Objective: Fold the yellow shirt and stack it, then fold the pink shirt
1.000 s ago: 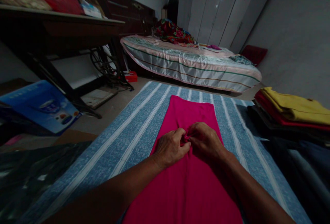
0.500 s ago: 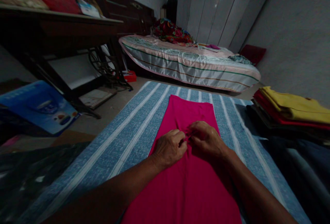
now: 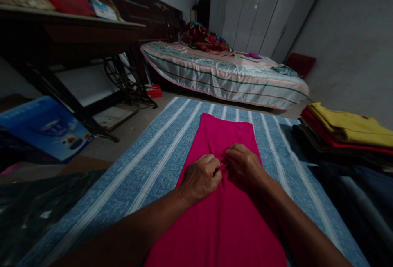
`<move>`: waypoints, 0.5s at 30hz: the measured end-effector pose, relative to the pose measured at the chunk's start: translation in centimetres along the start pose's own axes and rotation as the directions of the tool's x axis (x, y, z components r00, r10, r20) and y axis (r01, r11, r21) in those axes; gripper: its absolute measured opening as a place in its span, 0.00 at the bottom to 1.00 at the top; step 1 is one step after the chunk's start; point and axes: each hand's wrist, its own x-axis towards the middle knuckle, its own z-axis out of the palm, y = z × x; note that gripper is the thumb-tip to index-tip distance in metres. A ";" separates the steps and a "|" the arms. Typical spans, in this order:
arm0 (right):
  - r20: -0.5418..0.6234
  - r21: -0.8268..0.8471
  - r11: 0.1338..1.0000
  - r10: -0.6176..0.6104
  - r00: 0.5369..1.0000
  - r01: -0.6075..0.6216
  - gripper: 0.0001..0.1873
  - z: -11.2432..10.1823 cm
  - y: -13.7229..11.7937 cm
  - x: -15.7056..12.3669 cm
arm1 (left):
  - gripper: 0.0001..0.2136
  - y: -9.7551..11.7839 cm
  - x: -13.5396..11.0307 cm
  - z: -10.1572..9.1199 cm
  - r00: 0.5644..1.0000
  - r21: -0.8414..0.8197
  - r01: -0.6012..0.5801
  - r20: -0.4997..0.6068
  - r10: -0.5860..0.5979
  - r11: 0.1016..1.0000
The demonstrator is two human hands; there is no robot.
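Observation:
A bright pink garment (image 3: pixel 227 130), its exact kind unclear, lies lengthwise on a blue cloth with white stripes (image 3: pixel 159 146). Its narrower end points away from me and it widens toward me. Over its middle, my left hand (image 3: pixel 202 177) is closed, pinching a small gathered bit of the pink fabric. Just to the right, my right hand (image 3: pixel 244 162) is also closed, thumb and fingers pinching the same gathered spot. The fingertips of both hands nearly meet, and small creases run out from there. What exactly lies between the fingertips is partly hidden.
Folded clothes, a yellow one (image 3: pixel 353 123) on top, are stacked at the right, with dark clothes (image 3: pixel 353 193) nearer me. A blue box (image 3: pixel 46 130) and a treadle table (image 3: pixel 92 33) stand at the left. Beyond the cloth is a bed (image 3: pixel 227 74).
Both hands stay at the same spot on the pink fabric. The right fingers have shifted very slightly; the view has moved a little. Nothing else differs.

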 end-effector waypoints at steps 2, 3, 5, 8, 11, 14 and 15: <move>0.015 -0.040 0.999 -0.001 1.000 0.001 0.11 -0.1 -0.2 0.1 | 0.06 0.1 0.0 -0.1 1.000 0.004 0.004 0.006 -0.004 1.000; 0.029 -0.060 0.998 0.003 1.000 -0.001 0.11 -0.1 -0.3 0.1 | 0.06 0.2 0.1 -0.2 1.000 0.006 0.006 0.009 -0.006 1.000; 0.051 -0.097 0.995 0.008 0.999 -0.003 0.10 0.0 -0.4 0.1 | 0.06 0.2 0.1 -0.2 1.000 0.006 0.003 0.016 -0.004 1.000; 0.054 -0.128 0.992 0.016 0.998 -0.008 0.10 0.3 -0.3 0.1 | 0.06 0.2 0.1 -0.2 1.000 0.004 -0.005 0.024 0.005 1.000; 0.035 -0.110 0.994 0.029 0.999 -0.025 0.10 0.4 0.0 0.0 | 0.06 0.2 0.1 -0.2 1.000 0.008 -0.008 0.027 0.008 1.000; 0.017 -0.057 0.998 0.013 1.000 -0.012 0.11 0.1 0.1 0.0 | 0.06 0.2 0.1 -0.2 0.999 0.016 -0.008 0.031 0.008 1.000; 0.015 -0.041 0.999 0.004 1.000 -0.003 0.11 0.0 0.0 0.1 | 0.06 0.2 0.1 -0.2 1.000 0.019 -0.008 0.031 0.007 1.000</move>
